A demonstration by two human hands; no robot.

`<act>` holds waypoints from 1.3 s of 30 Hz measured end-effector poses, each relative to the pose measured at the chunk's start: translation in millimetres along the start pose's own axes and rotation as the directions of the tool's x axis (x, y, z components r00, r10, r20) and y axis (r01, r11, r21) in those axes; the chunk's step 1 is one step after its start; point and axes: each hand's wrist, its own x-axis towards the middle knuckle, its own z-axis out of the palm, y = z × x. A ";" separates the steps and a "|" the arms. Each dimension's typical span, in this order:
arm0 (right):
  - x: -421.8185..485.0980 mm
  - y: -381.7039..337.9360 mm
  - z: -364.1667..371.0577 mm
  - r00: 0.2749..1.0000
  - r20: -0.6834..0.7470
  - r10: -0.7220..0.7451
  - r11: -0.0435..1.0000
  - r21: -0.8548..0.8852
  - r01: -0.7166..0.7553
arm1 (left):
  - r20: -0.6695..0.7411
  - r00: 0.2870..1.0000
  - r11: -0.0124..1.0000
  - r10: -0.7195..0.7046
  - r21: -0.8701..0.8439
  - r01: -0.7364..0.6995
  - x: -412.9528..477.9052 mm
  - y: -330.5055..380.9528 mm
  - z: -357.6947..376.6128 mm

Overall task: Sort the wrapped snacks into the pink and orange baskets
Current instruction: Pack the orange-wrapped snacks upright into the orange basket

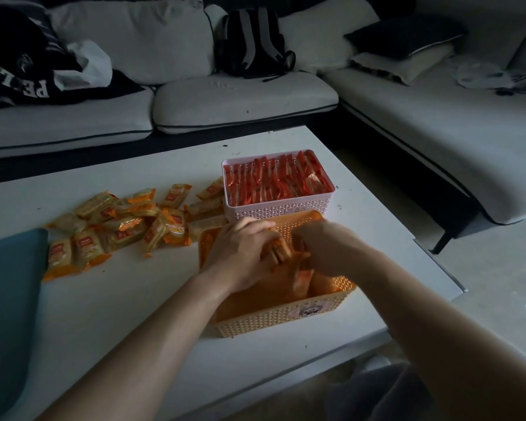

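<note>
Orange basket (274,317): stood on the white table (104,314), a few orange-wrapped snacks (301,281) upright inside it
Left hand (240,253): inside the orange basket, fingers curled round a stack of packets (278,253)
Right hand (322,247): inside the orange basket beside that stack, fingers tucked down out of sight; grip could not be told
Pink basket (274,208): just behind the orange basket, packed with red-wrapped snacks (277,180) on edge
Loose yellow-orange snacks (119,226): heaped left of the orange basket
Teal mat (6,284): farther left
Sofa (243,98) with dark backpack (252,41): beyond the orange basket
</note>
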 end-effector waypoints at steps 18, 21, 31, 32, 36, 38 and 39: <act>29.3 8.1 15.5 0.952 -0.239 0.189 0.907 0.413 -0.076 | -0.023 0.999 1.000 0.024 -0.004 -0.024 4.7 9.0 12.5; 19.8 13.4 6.2 0.952 -0.218 0.216 0.944 0.297 -0.146 | -0.025 0.999 0.999 0.037 0.030 -0.036 4.0 9.3 15.3; 1.7 -28.9 33.1 0.989 0.003 0.151 0.910 -0.392 -0.137 | 0.053 0.998 0.999 0.041 0.028 -0.043 12.2 6.5 9.5; 2.5 -28.1 35.5 0.988 0.003 0.157 0.900 -0.412 -0.142 | 0.060 0.997 0.999 0.042 0.029 -0.044 11.9 5.8 8.8; 5.9 -25.0 37.4 0.984 0.034 0.176 0.908 -0.392 -0.149 | 0.088 0.995 0.999 0.039 0.031 -0.041 10.7 4.2 6.8; 5.2 -25.0 32.9 0.982 0.048 0.183 0.931 -0.329 -0.157 | 0.108 0.994 0.998 0.034 0.040 -0.038 10.8 4.6 5.1; 4.9 -23.7 28.3 0.981 0.048 0.187 0.943 -0.290 -0.166 | 0.114 0.993 0.998 0.037 0.047 -0.043 11.2 5.0 4.2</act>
